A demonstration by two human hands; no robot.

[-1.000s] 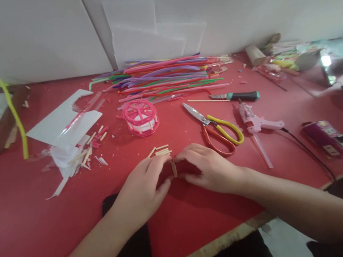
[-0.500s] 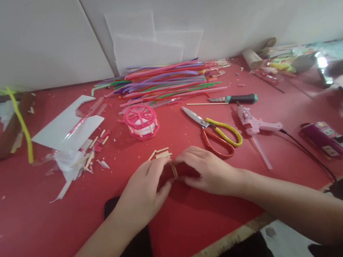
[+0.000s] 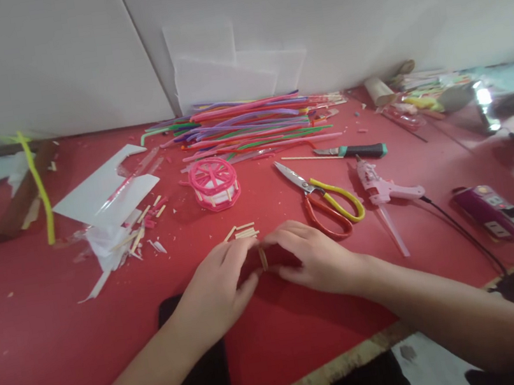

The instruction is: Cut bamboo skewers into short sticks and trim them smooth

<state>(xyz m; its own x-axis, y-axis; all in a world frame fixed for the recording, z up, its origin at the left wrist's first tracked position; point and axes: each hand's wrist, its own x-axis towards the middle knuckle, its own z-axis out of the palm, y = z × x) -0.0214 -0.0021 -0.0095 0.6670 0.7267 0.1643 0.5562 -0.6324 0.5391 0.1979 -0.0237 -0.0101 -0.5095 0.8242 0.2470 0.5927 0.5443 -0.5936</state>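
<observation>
both hands meet mid-table: the left hand (image 3: pixel 216 288) and right hand (image 3: pixel 318 259) each pinch the short wooden stick (image 3: pixel 262 259), upright between their fingertips, low over the red table (image 3: pixel 44 353). across the last second nothing really shifts, same pinch, same spot, so it's a steady hold. loose cut sticks (image 3: pixel 243 230) lie just at eleven o'clock, the pink wheel (image 3: pixel 214 184) lies farther that way, and the scissors (image 3: pixel 331 204) sit at two o'clock.

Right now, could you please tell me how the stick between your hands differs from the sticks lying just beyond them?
The held stick stands upright, pinched between the left hand and right hand; the loose sticks lie flat on the red table, untouched. The held stick is single; the loose sticks number several. Both are short and pale tan.
</observation>
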